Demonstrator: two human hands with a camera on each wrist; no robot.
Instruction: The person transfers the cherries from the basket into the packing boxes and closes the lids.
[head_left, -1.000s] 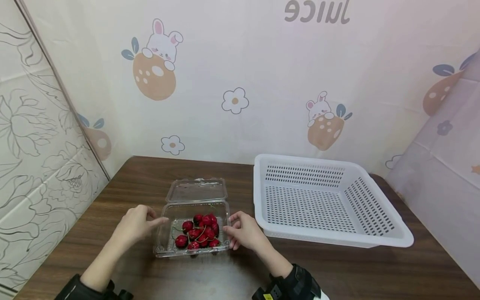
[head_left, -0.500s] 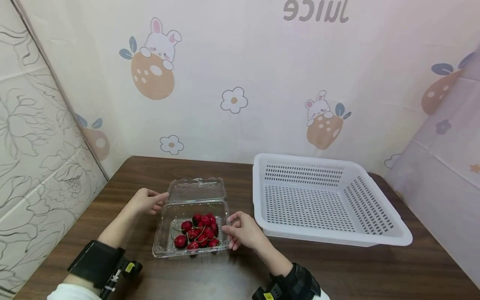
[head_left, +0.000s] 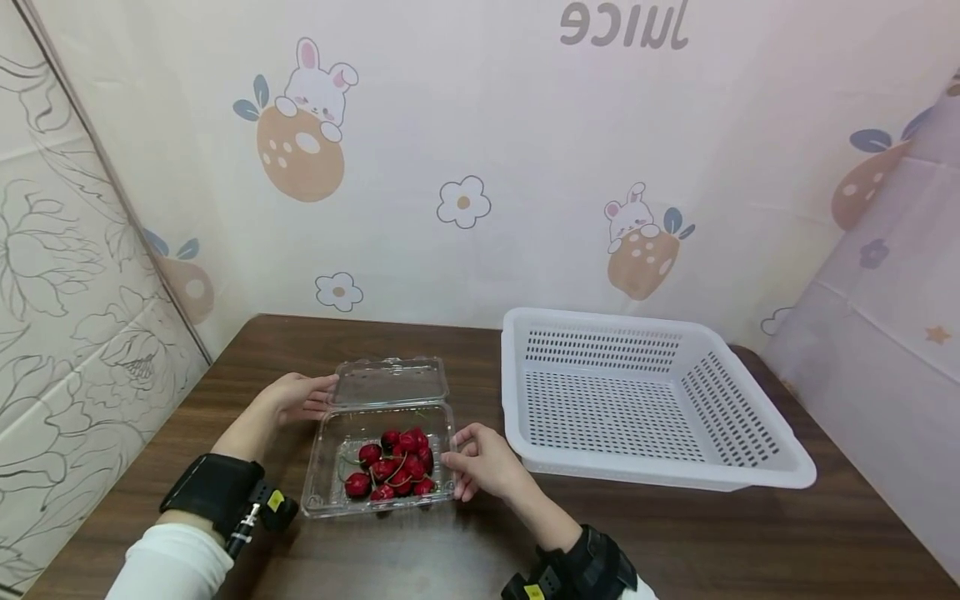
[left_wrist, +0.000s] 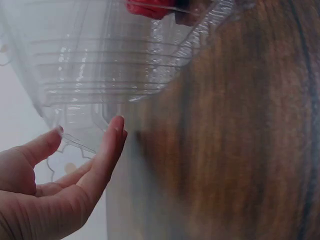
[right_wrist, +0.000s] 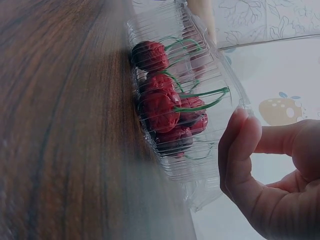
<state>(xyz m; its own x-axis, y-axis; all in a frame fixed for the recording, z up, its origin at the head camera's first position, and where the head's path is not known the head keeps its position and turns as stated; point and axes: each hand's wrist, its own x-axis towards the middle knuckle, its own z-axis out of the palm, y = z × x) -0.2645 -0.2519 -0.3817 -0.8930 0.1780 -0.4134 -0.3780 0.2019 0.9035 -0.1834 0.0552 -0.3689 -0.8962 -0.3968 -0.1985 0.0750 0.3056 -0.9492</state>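
Note:
A clear plastic clamshell box (head_left: pixel 318 477) stands on the table with its lid (head_left: pixel 390 383) folded back behind it. Red cherries (head_left: pixel 401 468) with green stems (right_wrist: pixel 205 94) are heaped inside. My right hand (head_left: pixel 486 460) pinches the box's right rim between thumb and fingers; the grip shows closely in the right wrist view. On the other side, my left hand (head_left: pixel 294 395) is at the left edge of the lid near the hinge. In the left wrist view its thumb and fairly straight fingers (left_wrist: pixel 107 155) lie on either side of the plastic edge, with a gap between them.
A white perforated plastic basket (head_left: pixel 660 477) stands to the right of the box, close to my right hand. Behind the brown wooden table (head_left: pixel 360 558) hangs a patterned curtain (head_left: pixel 420 108). Black camera straps (head_left: pixel 213 492) are on both wrists.
My left hand has moved from the box's left side back to the lid's left edge, its fingers now extended there. The right hand keeps its hold on the rim.

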